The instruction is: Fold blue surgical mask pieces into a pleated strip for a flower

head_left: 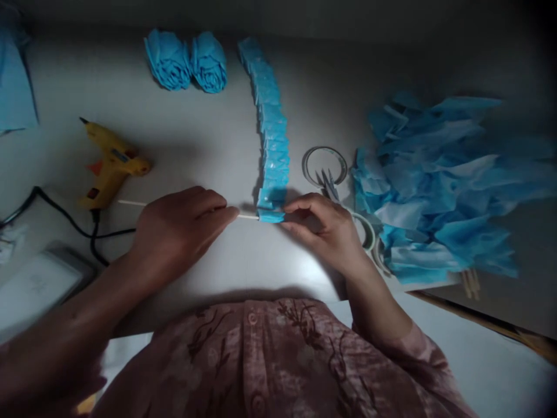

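Note:
My left hand (180,226) is closed on a thin white stick (249,216), whose far end sticks out past the wrist side. At its right end the stick meets the near end of a blue pleated paper strip (274,139), which seems to be wrapped around it. With thumb and index finger, my right hand (326,229) pinches the right edge of that wrapped end. The rest of the strip runs away from me across the table in overlapping folds. Whether the stick's tip reaches into my right fingers is hidden by the paper.
Two blue paper roses (167,61) sit at the back. A yellow glue gun (108,159) with a black cord lies left. Right of the strip are a roll of tape (306,165), scissors (369,229) and a heap of blue paper pieces (435,174).

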The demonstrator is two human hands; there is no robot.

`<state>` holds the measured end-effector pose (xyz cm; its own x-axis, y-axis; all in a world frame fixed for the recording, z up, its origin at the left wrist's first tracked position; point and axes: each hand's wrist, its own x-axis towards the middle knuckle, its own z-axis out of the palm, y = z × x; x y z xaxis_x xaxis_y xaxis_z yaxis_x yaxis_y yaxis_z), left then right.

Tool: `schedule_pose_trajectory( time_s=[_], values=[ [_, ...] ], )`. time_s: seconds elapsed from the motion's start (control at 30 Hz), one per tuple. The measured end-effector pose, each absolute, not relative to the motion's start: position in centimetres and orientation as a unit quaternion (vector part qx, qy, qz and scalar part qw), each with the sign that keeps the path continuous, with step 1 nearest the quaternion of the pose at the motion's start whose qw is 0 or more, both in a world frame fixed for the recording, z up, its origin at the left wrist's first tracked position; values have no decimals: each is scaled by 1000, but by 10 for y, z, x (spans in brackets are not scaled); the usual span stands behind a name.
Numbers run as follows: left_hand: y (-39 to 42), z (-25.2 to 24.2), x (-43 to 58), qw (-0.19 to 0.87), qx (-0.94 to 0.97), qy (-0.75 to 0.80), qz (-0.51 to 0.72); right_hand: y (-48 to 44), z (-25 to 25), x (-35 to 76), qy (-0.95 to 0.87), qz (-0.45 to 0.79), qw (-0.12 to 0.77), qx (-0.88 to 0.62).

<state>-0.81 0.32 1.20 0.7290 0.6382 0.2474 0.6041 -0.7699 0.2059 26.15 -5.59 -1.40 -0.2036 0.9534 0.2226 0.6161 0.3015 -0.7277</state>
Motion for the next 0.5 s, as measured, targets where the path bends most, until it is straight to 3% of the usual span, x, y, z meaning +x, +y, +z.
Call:
schedule_pose_trajectory(
  time_s=[0.1,0.5],
  values=[
    [4,10,-10,5,939,301,164,-56,-10,265,-745,241,317,-535],
    [8,10,-12,4,942,302,147,-56,-15,267,-753,177,250,-583]
  ],
)
